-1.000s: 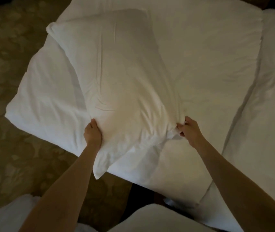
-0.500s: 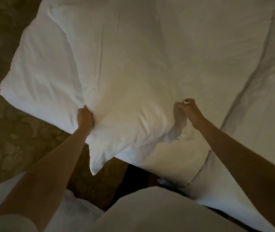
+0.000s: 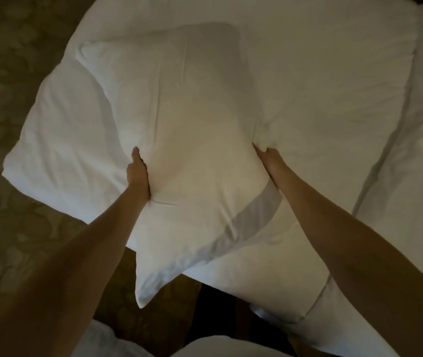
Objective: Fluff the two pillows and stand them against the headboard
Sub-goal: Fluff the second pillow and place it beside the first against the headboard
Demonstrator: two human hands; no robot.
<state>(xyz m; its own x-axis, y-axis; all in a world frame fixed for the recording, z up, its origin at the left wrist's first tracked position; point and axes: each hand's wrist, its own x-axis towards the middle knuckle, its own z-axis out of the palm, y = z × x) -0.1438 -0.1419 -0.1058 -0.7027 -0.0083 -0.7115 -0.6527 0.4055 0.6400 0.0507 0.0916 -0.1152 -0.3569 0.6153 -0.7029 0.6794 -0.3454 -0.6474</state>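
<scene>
A white pillow (image 3: 189,140) lies lengthwise on top of a second, larger white pillow (image 3: 60,145) at the corner of the bed. My left hand (image 3: 138,173) presses into the top pillow's left side, fingers flat against it. On the pillow's right side my right hand (image 3: 267,157) pushes in, its fingers sunk in the fabric. The two hands squeeze the pillow between them. The pillow's near corner hangs past the bed edge. No headboard is in view.
White bedding (image 3: 334,104) covers the bed, with another white cushion or duvet fold (image 3: 416,176) at right. Patterned carpet (image 3: 11,73) lies to the left. White fabric (image 3: 205,346) shows at the bottom edge near my body.
Both hands moved inward along the pillow's sides and now squeeze it, bulging its middle. The right hand has left the corner it pinched.
</scene>
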